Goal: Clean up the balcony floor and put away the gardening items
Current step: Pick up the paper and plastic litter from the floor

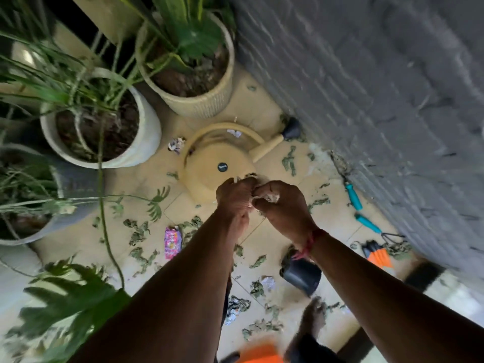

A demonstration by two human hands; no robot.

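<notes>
Litter first: a pale scrap wad (271, 197) is pinched between the left hand (235, 199) and right hand (284, 208). Both hands are pressed together with fingers curled round it. Blur hides whether it is paper or dried leaf. It is probably very light, soft and crushable, so a closed fist should hold it, though bits could shed.

Dry leaves (138, 233) are strewn below and to both sides of the hands. They look brittle and featherweight, better scooped in bunches than picked singly. A pink wrapper (172, 242) lies below-left of the left hand and foil scraps (235, 306) well below it. Both look thin and probably slippery, so pinch an edge.

The watering can (209, 163) sits just beyond the hands. It is rigid, probably plastic, and the arched handle is the place to grip. A white scrap lies under that arch, and any water inside cannot be seen.

Teal-handled tools (353, 196) lie right of the right hand by the wall (366, 74). They look stiff, best taken by the handles.

The black nursery pot (301, 275) lies tipped below the right wrist, contents unclear. The cream ribbed planter (209, 100), white planter (146, 134) and grey planter (73, 179), beyond and left of the hands, hold soil and plants and are likely heavy.
</notes>
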